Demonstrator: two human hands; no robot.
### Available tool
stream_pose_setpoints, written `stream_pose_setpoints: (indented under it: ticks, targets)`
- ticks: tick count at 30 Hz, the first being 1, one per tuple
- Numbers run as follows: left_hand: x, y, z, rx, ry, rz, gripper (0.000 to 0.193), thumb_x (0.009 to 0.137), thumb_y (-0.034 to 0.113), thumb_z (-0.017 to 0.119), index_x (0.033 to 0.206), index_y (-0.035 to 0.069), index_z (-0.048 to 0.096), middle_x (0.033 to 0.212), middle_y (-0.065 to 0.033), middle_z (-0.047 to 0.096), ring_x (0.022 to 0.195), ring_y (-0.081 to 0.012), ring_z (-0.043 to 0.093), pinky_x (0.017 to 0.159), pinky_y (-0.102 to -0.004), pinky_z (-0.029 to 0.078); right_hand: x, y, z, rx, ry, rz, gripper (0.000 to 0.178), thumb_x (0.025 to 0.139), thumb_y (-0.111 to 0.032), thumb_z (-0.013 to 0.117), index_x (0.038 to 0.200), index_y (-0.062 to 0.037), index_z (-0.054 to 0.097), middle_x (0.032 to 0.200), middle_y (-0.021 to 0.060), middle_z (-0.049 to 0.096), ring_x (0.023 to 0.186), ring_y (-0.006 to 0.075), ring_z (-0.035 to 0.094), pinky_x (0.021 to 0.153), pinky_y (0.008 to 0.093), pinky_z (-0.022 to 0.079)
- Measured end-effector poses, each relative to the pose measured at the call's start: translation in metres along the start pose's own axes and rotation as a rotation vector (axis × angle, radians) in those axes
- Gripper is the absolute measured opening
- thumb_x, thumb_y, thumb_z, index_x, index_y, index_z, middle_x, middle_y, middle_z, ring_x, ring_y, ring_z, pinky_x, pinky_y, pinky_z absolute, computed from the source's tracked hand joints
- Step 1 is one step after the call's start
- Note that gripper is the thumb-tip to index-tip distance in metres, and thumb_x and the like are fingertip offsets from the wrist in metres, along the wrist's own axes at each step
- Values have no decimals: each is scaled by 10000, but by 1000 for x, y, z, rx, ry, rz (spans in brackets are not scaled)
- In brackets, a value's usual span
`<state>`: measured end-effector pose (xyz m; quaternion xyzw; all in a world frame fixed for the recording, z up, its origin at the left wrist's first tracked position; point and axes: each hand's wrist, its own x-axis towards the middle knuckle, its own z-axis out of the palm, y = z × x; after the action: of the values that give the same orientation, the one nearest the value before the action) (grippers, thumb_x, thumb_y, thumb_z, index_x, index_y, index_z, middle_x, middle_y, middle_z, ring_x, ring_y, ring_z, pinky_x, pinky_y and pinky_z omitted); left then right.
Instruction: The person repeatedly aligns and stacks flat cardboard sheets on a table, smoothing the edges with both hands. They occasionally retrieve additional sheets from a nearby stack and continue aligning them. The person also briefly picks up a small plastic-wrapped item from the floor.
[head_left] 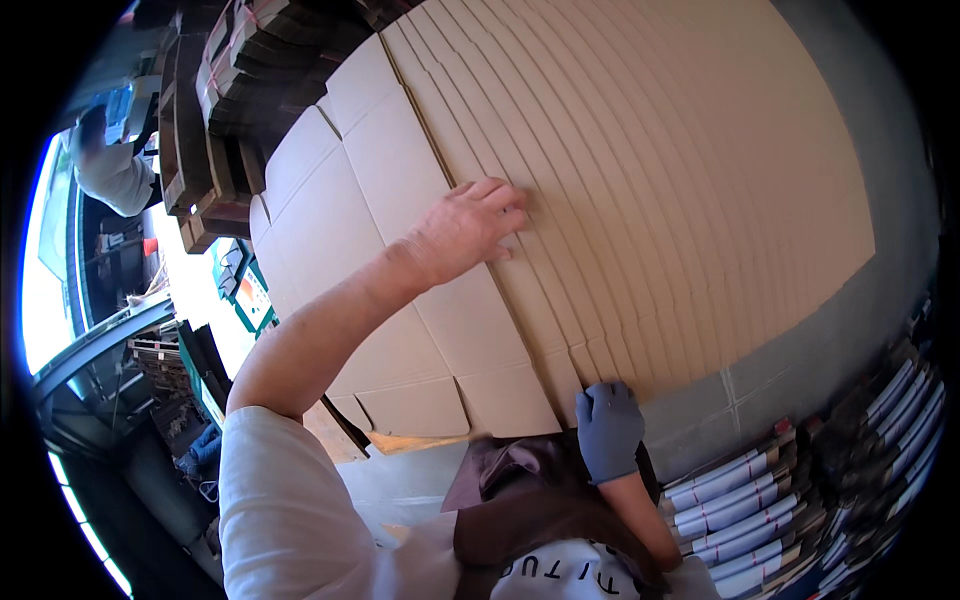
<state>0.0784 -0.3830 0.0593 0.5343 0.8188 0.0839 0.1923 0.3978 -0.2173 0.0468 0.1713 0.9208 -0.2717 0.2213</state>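
A fanned stack of flat brown cardboard sheets (640, 200) spreads before me, the sheets overlapping in steps toward the right. On its left side lies a creased and slotted flattened cardboard box (370, 220). My bare left hand (480, 222) reaches across that box to the nearest edges of the fan. Its fingers are bent and a little apart, with the thumb separate, and no sheet shows between them. At the near edge of the fan, my right hand (610, 428) in a grey glove has its fingers curled against a cardboard sheet's edge; the fingertips are partly hidden.
Wooden pallets (195, 190) and strapped dark stacks (265, 70) stand at the far left. Bundled white-and-brown stacks (735, 505) lie at the lower right beside the grey floor (735, 400). Another person (110, 165) is off to the left near a bright opening.
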Motion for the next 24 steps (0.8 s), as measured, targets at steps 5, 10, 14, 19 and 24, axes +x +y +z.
stream_pose_setpoints:
  ticks: [5, 10, 14, 19, 24]
  targets:
    - [-4, -1, 3, 25, -1, -14, 467, 746, 233, 856, 1155, 142, 650, 1283, -13, 560, 1285, -234, 524, 1063, -389, 501, 52, -28, -20, -1, 353, -358, 427, 865, -317, 741, 1230, -134, 616, 1302, 149, 543, 1216, 373, 516, 1005, 612, 417]
    - [0, -13, 1, 16, 22, 45, 428, 776, 277, 837, 1129, 139, 641, 1259, -20, 560, 1271, -249, 518, 1106, -413, 449, 97, -46, 1, -83, 384, -471, 652, 831, -343, 766, 1402, -162, 508, 1466, 169, 458, 1350, 419, 412, 1056, 737, 300]
    - [-2, -45, -8, 110, 152, 24, 467, 737, 354, 860, 1086, 150, 626, 1201, -13, 576, 1195, -256, 540, 1110, -439, 421, 98, -46, 6, -111, 368, -474, 601, 866, -378, 715, 1401, -177, 527, 1484, 178, 444, 1367, 437, 392, 1100, 747, 247]
    - [5, -72, -14, 74, 182, 51, 476, 735, 429, 843, 1034, 147, 602, 1143, -22, 582, 1166, -272, 538, 1079, -435, 426, 99, -47, 3, -135, 392, -480, 589, 867, -373, 712, 1387, -182, 511, 1451, 164, 454, 1339, 413, 405, 1075, 741, 261]
    - [8, -72, -12, 77, 182, 43, 485, 730, 451, 844, 1020, 150, 599, 1120, -21, 580, 1157, -277, 531, 1064, -436, 423, 98, -47, 2, -132, 396, -477, 579, 871, -373, 703, 1383, -189, 504, 1436, 152, 463, 1326, 395, 410, 1064, 731, 269]
